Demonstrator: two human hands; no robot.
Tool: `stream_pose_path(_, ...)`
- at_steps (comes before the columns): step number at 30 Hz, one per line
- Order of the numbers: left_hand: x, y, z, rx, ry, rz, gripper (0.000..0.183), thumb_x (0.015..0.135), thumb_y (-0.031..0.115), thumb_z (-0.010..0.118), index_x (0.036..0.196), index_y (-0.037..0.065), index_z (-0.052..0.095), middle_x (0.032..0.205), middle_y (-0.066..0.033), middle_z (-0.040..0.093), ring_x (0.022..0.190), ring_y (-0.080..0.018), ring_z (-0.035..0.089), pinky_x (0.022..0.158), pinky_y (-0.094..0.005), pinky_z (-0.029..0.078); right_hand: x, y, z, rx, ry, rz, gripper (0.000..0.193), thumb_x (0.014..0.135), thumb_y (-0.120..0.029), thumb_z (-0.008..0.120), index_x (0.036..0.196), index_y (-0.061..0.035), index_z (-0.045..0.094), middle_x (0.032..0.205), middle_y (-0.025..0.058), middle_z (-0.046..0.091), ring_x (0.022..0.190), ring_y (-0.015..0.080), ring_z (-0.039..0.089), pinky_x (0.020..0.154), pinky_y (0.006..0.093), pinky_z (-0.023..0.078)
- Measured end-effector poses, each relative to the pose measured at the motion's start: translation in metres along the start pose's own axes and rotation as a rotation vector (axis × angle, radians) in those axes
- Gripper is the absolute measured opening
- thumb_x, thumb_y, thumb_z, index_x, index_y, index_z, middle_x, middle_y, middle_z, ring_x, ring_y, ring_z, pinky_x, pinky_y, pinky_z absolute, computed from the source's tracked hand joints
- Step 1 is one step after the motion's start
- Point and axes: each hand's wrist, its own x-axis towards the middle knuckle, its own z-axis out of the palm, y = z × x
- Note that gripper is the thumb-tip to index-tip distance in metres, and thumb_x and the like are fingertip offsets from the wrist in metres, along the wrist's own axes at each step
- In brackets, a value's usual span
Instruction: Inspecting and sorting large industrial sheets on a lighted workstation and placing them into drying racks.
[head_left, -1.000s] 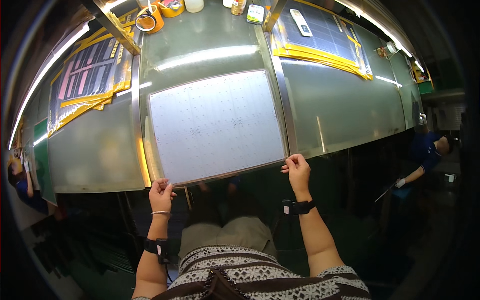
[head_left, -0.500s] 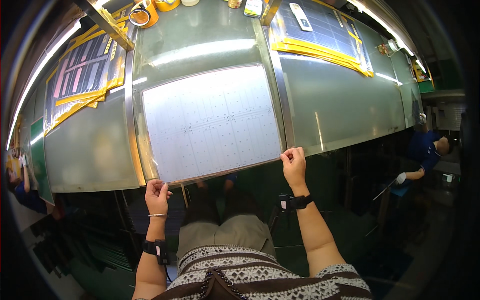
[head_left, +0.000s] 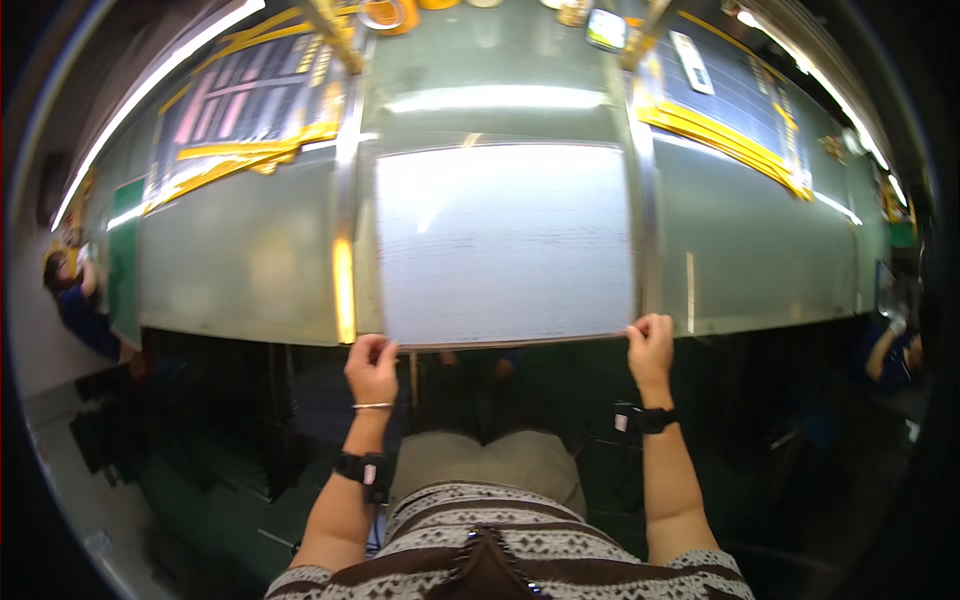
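Note:
A thin pale rectangular sheet (head_left: 505,245) with rows of faint marks lies on the greenish worktop, between two metal strips. Its near edge reaches the front of the table. At the near left corner, my left hand (head_left: 372,368) is closed in a pinch on the sheet. The near right corner is pinched between the thumb and fingers of my right hand (head_left: 651,350). Both wrists wear black bands, and motion smears the marks on the sheet.
Yellow-edged dark panels lie stacked at the left (head_left: 250,105) and right (head_left: 725,110). A white remote-like device (head_left: 691,62) rests on the right stack. Tape rolls (head_left: 395,14) stand at the back. Co-workers are at the far left (head_left: 85,300) and far right (head_left: 890,350).
The whole view has shifted and levelled, so the worktop and sheet sit further right in the picture. Both hands remain at the sheet's near corners.

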Motion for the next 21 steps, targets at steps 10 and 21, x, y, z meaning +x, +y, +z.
stream_pose_path(10,-0.002,0.000,0.008,0.153,0.133,0.063,0.018,0.072,0.002,0.067,0.074,0.003,0.049,0.073,-0.0050,0.046,0.059,-0.0149,0.046,0.056,-0.0266,0.040,0.000,-0.004,-0.003,0.043,-0.049,-0.006,0.016,0.074,-0.002,0.061,0.075,-0.0020,0.046,0.079,0.0095,0.044,0.068,0.0241,0.048,0.064,0.0323,0.041)
stream_pose_path(21,-0.011,-0.002,0.040,0.081,0.400,-0.141,0.019,0.082,0.014,0.063,0.085,-0.001,0.051,0.074,-0.0084,0.054,0.064,-0.0154,0.051,0.059,-0.0295,0.044,0.000,-0.025,-0.012,0.010,0.023,-0.032,0.027,0.072,0.001,0.060,0.097,-0.0048,0.052,0.087,0.0111,0.046,0.083,0.0275,0.049,0.074,0.0348,0.042)
